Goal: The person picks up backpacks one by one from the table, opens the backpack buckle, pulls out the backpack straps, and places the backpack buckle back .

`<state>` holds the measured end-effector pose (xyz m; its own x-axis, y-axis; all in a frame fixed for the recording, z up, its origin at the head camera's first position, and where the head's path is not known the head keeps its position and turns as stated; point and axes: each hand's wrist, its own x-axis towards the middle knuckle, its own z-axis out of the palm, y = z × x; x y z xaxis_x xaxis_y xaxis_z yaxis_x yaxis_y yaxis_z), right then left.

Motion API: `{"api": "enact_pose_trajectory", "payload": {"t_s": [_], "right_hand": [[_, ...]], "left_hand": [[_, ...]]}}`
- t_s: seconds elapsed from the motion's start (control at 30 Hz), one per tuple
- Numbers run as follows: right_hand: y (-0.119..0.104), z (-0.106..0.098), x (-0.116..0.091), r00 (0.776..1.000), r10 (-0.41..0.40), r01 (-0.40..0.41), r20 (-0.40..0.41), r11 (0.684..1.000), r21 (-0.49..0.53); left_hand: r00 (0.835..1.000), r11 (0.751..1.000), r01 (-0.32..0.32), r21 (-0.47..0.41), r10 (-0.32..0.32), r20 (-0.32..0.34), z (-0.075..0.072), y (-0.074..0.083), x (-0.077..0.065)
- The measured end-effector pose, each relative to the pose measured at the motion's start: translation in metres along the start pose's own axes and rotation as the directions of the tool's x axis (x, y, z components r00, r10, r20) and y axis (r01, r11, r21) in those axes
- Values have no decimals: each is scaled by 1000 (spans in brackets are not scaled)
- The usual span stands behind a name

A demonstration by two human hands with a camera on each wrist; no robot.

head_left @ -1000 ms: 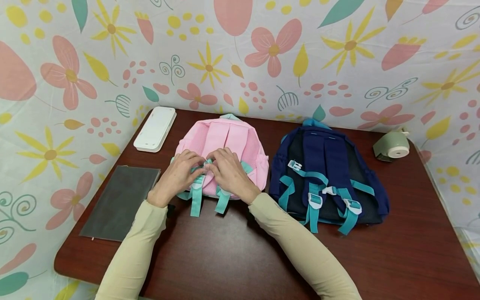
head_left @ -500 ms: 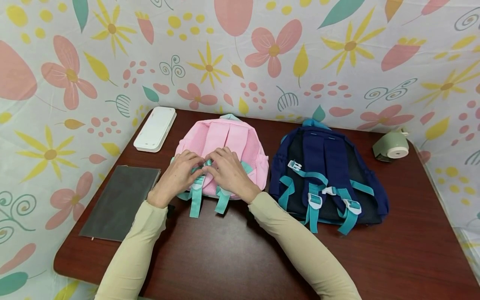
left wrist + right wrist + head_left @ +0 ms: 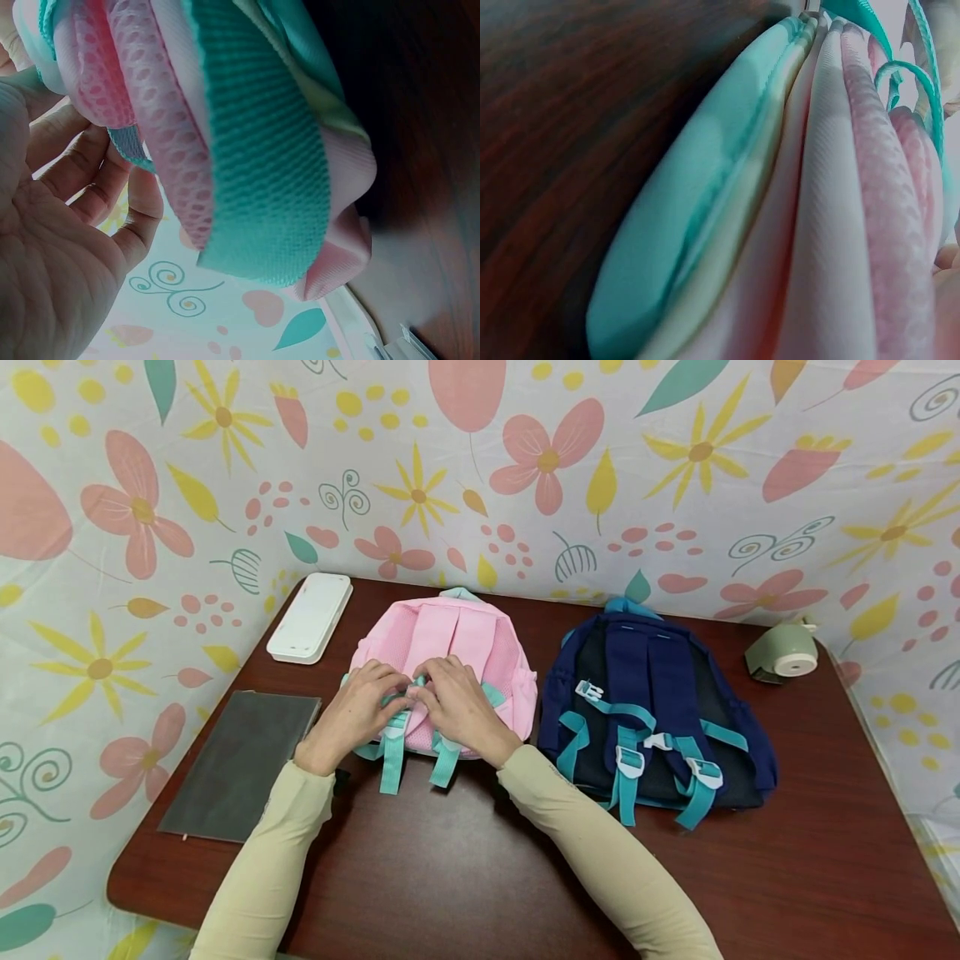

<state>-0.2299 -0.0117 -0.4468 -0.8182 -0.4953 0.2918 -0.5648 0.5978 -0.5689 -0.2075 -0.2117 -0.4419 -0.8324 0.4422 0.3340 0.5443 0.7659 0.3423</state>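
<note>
A pink backpack (image 3: 390, 631) lies on the table with its shoulder straps and mesh back facing up. Both hands meet over its lower middle, fingertips almost together. My left hand (image 3: 348, 714) pinches a teal chest strap (image 3: 418, 681) from the left, while the right hand (image 3: 461, 706) pinches it from the right. The fingers mostly hide the spot where the strap's ends meet. In the left wrist view, curled fingers (image 3: 79, 161) sit beside the pink mesh, behind a wide teal webbing loop (image 3: 262, 165). The right wrist view mainly shows the bag's pink and teal side (image 3: 705, 195).
To the right lies a navy backpack (image 3: 630, 652) with teal straps and white buckles. A white box (image 3: 310, 617) stands at the back left, with a dark grey flat sheet (image 3: 240, 764) nearer. A green-and-white object (image 3: 783, 652) sits at the far right.
Both hands stay at the same place on the pink backpack. Only the fingertips shift slightly around the teal strap.
</note>
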Motion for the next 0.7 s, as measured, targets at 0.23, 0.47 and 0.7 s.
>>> {"api": "enact_pose_trajectory", "payload": {"t_s": [0.23, 0.47, 0.7], "right_hand": [[-3, -3, 0, 999, 17, -17, 34, 1000, -11], [-3, -3, 0, 999, -3, 5, 36, 999, -48], [-2, -3, 0, 1000, 0, 1, 22, 1000, -30]], "left_hand": [[1000, 1000, 6, 11, -6, 5, 1, 0, -1], [1000, 1000, 2, 15, -2, 4, 0, 1, -1], [1000, 1000, 7, 0, -7, 7, 1, 1, 0]]}}
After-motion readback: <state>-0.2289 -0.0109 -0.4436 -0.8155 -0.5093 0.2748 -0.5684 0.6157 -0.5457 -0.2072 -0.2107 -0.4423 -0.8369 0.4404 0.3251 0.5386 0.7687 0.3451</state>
